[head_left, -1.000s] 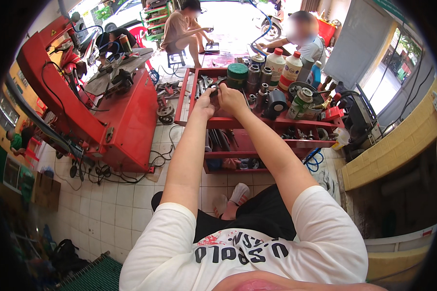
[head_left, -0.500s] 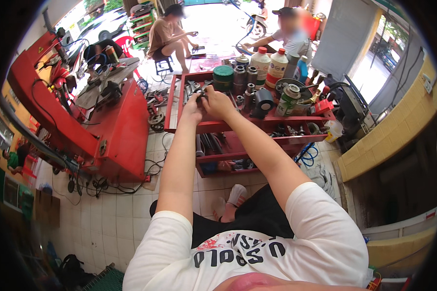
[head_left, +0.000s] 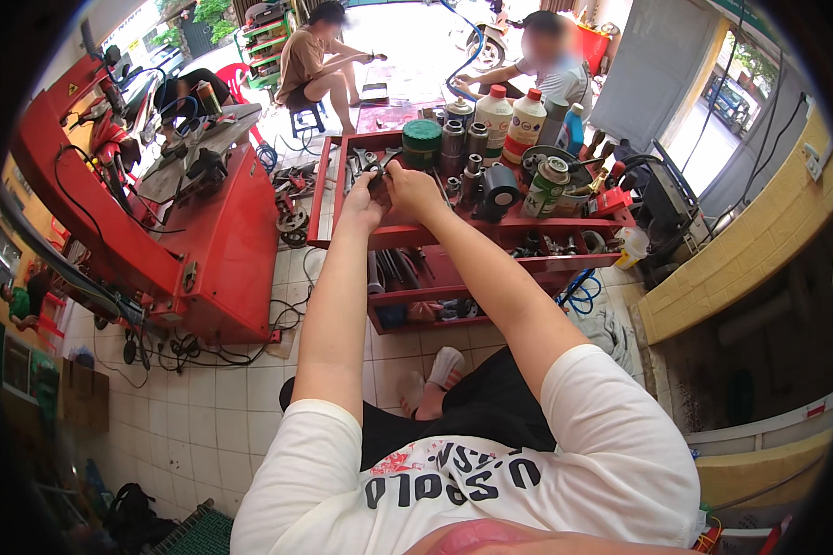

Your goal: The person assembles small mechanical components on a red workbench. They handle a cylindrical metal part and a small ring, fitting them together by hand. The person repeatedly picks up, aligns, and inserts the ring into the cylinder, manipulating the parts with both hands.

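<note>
**Dark part (head_left: 377, 174) held over the cart (head_left: 322, 199)**

Head view: the cart shows further toward nine o'clock than a second ago. Over its left end, the left hand (head_left: 365, 205) and right hand (head_left: 412, 191) still meet, both clamped on that one small part. From them, one green tub (head_left: 422, 145) stands at one o'clock, two red-capped bottles (head_left: 527, 125) at two, one spray can (head_left: 546, 190) at three.

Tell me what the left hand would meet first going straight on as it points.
Past the small dark object at its fingertips, the left hand would probably meet the metal tools in the red tray, though it may pass above them; depth is unclear.
</note>
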Action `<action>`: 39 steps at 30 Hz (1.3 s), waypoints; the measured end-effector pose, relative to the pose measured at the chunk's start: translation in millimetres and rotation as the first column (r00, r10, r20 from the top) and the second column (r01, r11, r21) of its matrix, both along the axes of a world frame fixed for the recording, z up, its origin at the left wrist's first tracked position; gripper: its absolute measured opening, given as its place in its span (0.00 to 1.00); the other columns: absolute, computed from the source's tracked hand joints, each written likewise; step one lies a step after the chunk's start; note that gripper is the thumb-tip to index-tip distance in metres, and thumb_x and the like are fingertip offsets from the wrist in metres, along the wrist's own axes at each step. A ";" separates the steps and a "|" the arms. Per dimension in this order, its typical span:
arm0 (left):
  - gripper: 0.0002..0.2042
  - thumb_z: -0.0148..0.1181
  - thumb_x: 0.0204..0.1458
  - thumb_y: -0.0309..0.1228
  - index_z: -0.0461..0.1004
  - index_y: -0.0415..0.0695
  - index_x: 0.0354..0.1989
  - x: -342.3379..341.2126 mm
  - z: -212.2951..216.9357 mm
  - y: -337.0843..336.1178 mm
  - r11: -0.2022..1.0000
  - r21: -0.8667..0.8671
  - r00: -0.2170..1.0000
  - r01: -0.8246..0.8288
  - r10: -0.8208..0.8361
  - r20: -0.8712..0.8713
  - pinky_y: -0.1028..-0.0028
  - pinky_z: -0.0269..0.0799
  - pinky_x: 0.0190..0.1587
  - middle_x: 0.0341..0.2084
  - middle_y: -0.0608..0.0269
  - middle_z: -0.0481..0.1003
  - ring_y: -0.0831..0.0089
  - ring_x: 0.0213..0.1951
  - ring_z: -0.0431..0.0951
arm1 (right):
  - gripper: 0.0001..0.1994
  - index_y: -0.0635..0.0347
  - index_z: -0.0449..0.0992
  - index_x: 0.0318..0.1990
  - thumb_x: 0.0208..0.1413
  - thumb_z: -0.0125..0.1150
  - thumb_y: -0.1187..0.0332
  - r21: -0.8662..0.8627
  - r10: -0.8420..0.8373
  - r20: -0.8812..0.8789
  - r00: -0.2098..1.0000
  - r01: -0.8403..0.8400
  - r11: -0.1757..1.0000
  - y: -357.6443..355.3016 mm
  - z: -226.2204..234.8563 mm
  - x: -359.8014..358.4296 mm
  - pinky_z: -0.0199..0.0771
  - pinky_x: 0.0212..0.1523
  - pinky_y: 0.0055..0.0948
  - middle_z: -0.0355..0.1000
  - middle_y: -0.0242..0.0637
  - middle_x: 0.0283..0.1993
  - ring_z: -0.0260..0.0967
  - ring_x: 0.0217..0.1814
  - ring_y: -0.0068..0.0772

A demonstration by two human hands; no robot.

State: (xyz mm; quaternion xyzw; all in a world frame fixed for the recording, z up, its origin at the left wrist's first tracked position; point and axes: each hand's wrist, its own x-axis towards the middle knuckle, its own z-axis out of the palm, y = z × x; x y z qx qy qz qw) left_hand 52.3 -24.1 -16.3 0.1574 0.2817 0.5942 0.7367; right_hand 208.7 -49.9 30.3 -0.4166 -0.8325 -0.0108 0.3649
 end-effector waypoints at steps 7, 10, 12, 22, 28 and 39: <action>0.07 0.58 0.60 0.38 0.78 0.50 0.35 -4.3 0.0 2.9 0.999 -0.032 0.999 0.007 -0.005 0.043 0.68 0.71 0.34 0.26 0.68 0.80 0.71 0.28 0.76 | 0.10 0.58 0.67 0.45 0.64 0.57 0.64 0.013 0.052 -0.052 0.997 -0.051 0.999 -5.6 7.3 -2.5 0.73 0.35 0.57 0.77 0.52 0.32 0.77 0.37 0.60; 0.07 0.58 0.60 0.36 0.78 0.48 0.34 -6.2 0.5 2.1 0.998 -0.059 0.996 0.018 -0.012 0.093 0.68 0.73 0.36 0.26 0.66 0.80 0.70 0.28 0.76 | 0.10 0.58 0.67 0.46 0.64 0.57 0.65 0.008 0.065 -0.032 0.997 -0.065 0.998 -3.6 5.5 -2.1 0.73 0.36 0.57 0.77 0.51 0.32 0.77 0.38 0.59; 0.07 0.59 0.59 0.36 0.78 0.47 0.34 -1.8 2.6 1.7 0.996 -0.093 0.992 -0.005 0.017 0.128 0.67 0.74 0.37 0.26 0.65 0.79 0.69 0.28 0.77 | 0.10 0.58 0.67 0.46 0.63 0.57 0.65 0.005 0.070 -0.018 0.997 -0.070 0.998 -0.6 3.4 -0.3 0.73 0.36 0.56 0.77 0.51 0.33 0.76 0.38 0.59; 0.07 0.62 0.58 0.36 0.76 0.47 0.38 -10.4 -2.5 1.7 0.985 -0.167 0.979 -0.037 0.069 0.191 0.63 0.73 0.40 0.26 0.64 0.77 0.70 0.31 0.76 | 0.08 0.58 0.66 0.43 0.61 0.58 0.68 0.081 0.172 -0.006 0.985 -0.171 0.982 -3.5 5.3 -1.8 0.75 0.37 0.52 0.76 0.48 0.32 0.77 0.38 0.55; 0.08 0.62 0.59 0.36 0.75 0.45 0.38 -13.9 -4.6 5.0 0.987 -0.161 0.986 -0.015 0.042 0.164 0.59 0.76 0.47 0.29 0.62 0.77 0.65 0.35 0.76 | 0.09 0.57 0.66 0.43 0.61 0.59 0.67 0.056 0.179 -0.047 0.983 -0.177 0.983 1.3 2.0 -1.7 0.73 0.36 0.55 0.76 0.48 0.32 0.76 0.38 0.58; 0.09 0.58 0.63 0.37 0.76 0.45 0.43 -9.1 5.6 0.0 0.995 -0.095 0.999 0.013 -0.008 0.054 0.56 0.75 0.50 0.34 0.64 0.78 0.66 0.39 0.77 | 0.07 0.60 0.65 0.43 0.61 0.54 0.72 -0.023 0.098 -0.032 0.995 -0.099 0.995 -2.1 6.1 -2.1 0.75 0.36 0.52 0.77 0.52 0.32 0.78 0.39 0.57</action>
